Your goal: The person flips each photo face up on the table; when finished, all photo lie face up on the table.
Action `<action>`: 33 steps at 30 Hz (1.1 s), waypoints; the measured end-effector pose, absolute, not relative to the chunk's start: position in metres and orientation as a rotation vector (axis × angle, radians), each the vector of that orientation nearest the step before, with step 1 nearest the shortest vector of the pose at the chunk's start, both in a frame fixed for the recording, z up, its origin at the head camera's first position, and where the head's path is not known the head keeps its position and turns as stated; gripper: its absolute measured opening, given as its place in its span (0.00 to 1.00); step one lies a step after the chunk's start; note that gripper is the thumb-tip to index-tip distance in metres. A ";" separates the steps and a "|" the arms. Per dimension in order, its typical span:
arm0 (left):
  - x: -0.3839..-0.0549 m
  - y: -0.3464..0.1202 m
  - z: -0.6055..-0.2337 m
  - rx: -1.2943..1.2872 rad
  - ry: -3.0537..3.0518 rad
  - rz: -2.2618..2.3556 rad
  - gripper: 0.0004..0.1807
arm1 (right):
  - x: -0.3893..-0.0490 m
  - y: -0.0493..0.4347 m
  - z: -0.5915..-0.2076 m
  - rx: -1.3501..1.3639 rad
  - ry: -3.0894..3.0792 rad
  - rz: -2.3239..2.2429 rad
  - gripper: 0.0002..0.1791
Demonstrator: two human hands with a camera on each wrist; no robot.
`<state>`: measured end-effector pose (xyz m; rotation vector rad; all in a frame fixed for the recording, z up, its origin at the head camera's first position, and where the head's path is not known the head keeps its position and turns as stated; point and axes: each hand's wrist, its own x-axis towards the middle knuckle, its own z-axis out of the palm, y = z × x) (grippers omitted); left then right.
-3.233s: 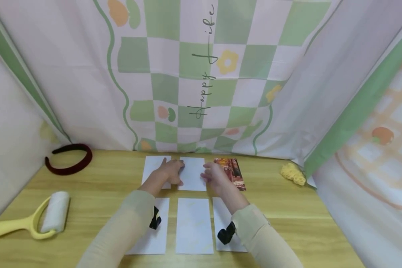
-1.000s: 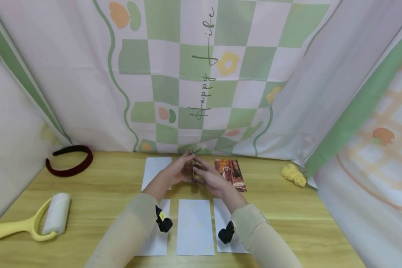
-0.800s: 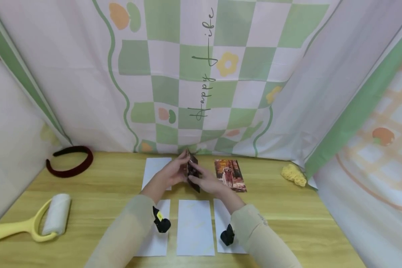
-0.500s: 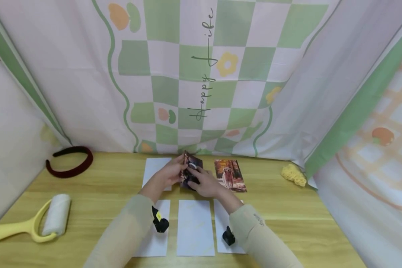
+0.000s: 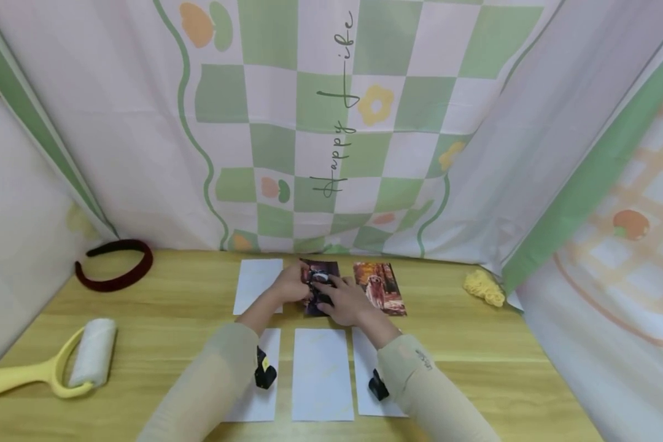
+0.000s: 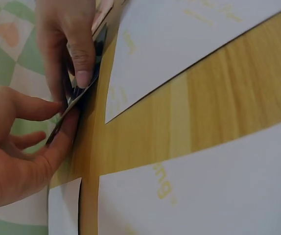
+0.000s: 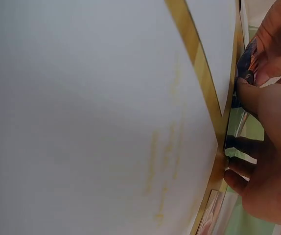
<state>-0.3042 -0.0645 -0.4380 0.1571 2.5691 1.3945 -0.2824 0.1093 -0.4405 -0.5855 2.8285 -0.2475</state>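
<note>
A dark-toned photo card (image 5: 327,267) sits in the middle of the back row, picture side up, partly covered by both hands. My left hand (image 5: 291,283) pinches its left edge; in the left wrist view the card (image 6: 77,95) shows nearly edge-on and tilted between thumb and finger. Spread across the picture, the fingers and thumb of my right hand (image 5: 348,302) touch its face. To the right lies a face-up photo card of a dog in autumn leaves (image 5: 385,285). A blank white card (image 5: 254,276) is on the left.
Blank-backed cards form the front row: left (image 5: 262,402), middle (image 5: 323,374) and right (image 5: 367,362). A dark red headband (image 5: 124,276) and a yellow-handled lint roller (image 5: 93,353) lie at the left. Yellow yarn (image 5: 483,288) is at the right, before the checkered curtain (image 5: 331,153).
The middle back card, white side up at first, has been lifted, stood on edge and turned over leftward, so its dark picture now faces up. Both hands have followed it down.
</note>
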 end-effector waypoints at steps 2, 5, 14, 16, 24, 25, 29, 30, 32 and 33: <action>-0.302 -0.064 -0.437 0.199 2.651 1.277 0.38 | -0.282 0.109 -0.440 -0.585 2.832 -0.228 0.30; -0.300 -0.063 -0.435 0.221 2.696 1.182 0.34 | -0.281 0.108 -0.438 -0.582 2.838 -0.197 0.30; -0.299 -0.058 -0.428 0.290 2.840 0.861 0.16 | -0.280 0.105 -0.431 -0.588 2.854 -0.149 0.30; -0.298 -0.057 -0.426 0.301 2.857 0.785 0.15 | -0.280 0.105 -0.431 -0.583 2.851 -0.146 0.30; -0.294 -0.054 -0.421 0.247 2.839 0.691 0.17 | -0.281 0.102 -0.430 -0.566 2.852 -0.157 0.30; -0.294 -0.054 -0.421 0.241 2.836 0.681 0.17 | -0.281 0.101 -0.429 -0.564 2.853 -0.151 0.30; -0.293 -0.053 -0.422 0.238 2.820 0.648 0.24 | -0.281 0.100 -0.429 -0.542 2.843 -0.149 0.30; -0.293 -0.053 -0.423 0.240 2.817 0.652 0.27 | -0.281 0.099 -0.429 -0.531 2.836 -0.157 0.31; -0.292 -0.055 -0.424 0.256 2.814 0.678 0.32 | -0.281 0.100 -0.430 -0.512 2.824 -0.173 0.31; -0.292 -0.056 -0.424 0.267 2.812 0.701 0.35 | -0.281 0.100 -0.430 -0.503 2.821 -0.181 0.31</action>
